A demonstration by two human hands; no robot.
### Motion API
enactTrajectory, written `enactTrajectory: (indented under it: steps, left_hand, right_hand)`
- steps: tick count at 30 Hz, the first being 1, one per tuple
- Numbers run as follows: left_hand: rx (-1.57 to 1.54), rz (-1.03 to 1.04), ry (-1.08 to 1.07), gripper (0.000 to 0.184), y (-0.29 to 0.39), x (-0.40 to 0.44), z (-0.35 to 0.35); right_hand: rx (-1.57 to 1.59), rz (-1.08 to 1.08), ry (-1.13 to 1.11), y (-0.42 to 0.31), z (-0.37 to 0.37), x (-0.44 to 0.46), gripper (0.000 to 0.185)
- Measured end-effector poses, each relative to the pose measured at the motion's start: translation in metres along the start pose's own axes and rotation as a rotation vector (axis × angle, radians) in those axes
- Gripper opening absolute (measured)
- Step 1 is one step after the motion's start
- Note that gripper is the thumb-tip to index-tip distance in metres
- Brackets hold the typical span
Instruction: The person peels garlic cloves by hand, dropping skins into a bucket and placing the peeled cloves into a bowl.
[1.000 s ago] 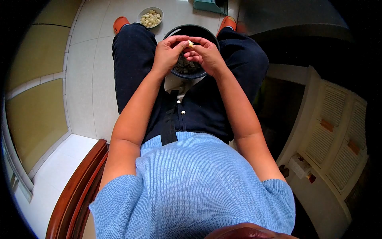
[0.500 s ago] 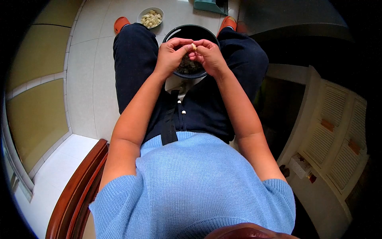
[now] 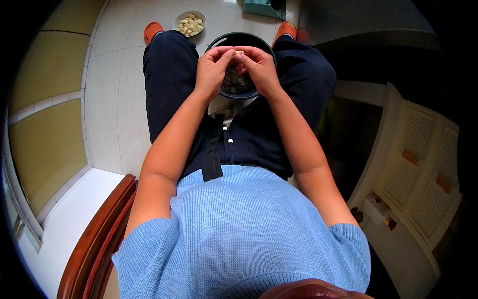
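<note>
Over a black bucket, my left hand and my right hand meet fingertip to fingertip. Between them shows a small pale garlic clove, pinched by thumbs and forefingers; how much skin is on it is too small to tell. Both hands are closed around the clove. In the bucket below lie dark, flaky bits that look like garlic skins, partly covered by my hands. A white bowl on the floor beyond my left knee holds several pale peeled cloves.
The bucket stands between my knees on the tiled floor. A teal plastic dustpan-like object lies at the far edge. A curved wooden chair arm is at my left, and pale louvred doors stand at the right.
My fingertips have closed in tighter around the clove, which has turned and shows less. Both hands have shifted very slightly. The bowl and bucket stay in place.
</note>
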State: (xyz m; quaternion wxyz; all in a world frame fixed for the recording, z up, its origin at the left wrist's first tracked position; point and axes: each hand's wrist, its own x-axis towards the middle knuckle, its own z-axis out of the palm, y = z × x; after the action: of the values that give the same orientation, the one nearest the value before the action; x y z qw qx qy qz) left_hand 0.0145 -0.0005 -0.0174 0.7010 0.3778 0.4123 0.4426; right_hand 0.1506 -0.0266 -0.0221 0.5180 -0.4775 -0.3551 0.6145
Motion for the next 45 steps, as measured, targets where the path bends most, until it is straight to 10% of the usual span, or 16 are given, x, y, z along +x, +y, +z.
enactTrajectory:
  steps: [10,15,45]
  left_hand:
    - [0.105,0.053,-0.032,0.015,0.005,0.001,-0.001]
    - [0.741,0.378,-0.02,0.014,0.012,0.002,-0.003]
    - [0.847,0.353,0.06,0.013,0.002,-0.001,-0.004]
  right_hand:
    - [-0.181,-0.091,0.056,0.002,-0.003,0.002,0.023]
    - [-0.432,-0.219,0.087,0.016,-0.009,0.007,0.021]
    - [-0.766,-0.455,-0.053,0.005,-0.005,-0.006,0.024]
